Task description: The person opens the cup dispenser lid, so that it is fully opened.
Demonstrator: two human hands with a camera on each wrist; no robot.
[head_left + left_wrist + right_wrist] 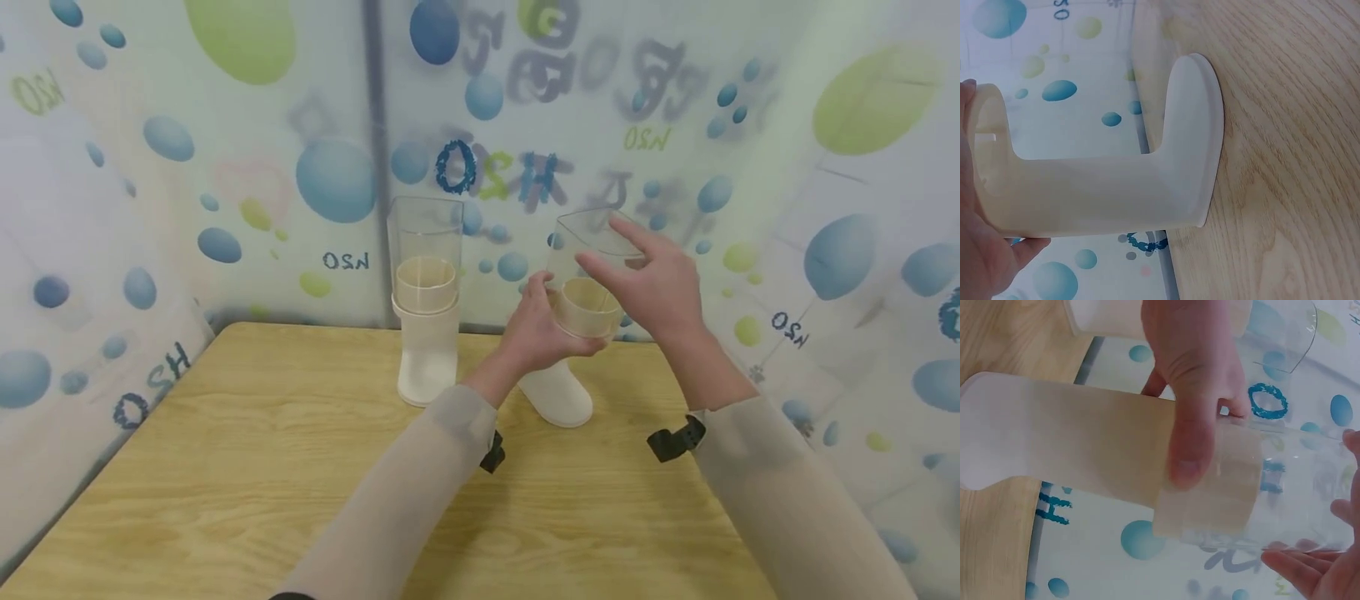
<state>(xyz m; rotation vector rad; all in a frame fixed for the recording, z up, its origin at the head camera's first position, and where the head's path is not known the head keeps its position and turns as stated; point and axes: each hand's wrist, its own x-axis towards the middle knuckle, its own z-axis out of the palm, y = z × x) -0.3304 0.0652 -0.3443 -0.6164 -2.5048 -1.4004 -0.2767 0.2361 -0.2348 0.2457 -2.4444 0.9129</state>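
A white stand with a rounded foot (pixel 558 396) rises from the wooden table and leans a little to the left. My left hand (pixel 536 329) grips its ring-shaped collar, the thumb lying across it in the right wrist view. A clear plastic container (pixel 588 242) sits upright in that collar, around a cream inner ring (pixel 591 307). My right hand (pixel 652 279) holds the container's upper part from the right, thumb and fingers spread around it. In the left wrist view the stand's column (pixel 1097 194) shows from the side, its foot against the table.
A second white stand (pixel 429 354) with a clear container (pixel 426 229) on top stands to the left, near the table's back edge. The wooden table (pixel 247 467) meets a curtain (pixel 330 100) printed with blue and green drops behind. Dark straps are on both wrists.
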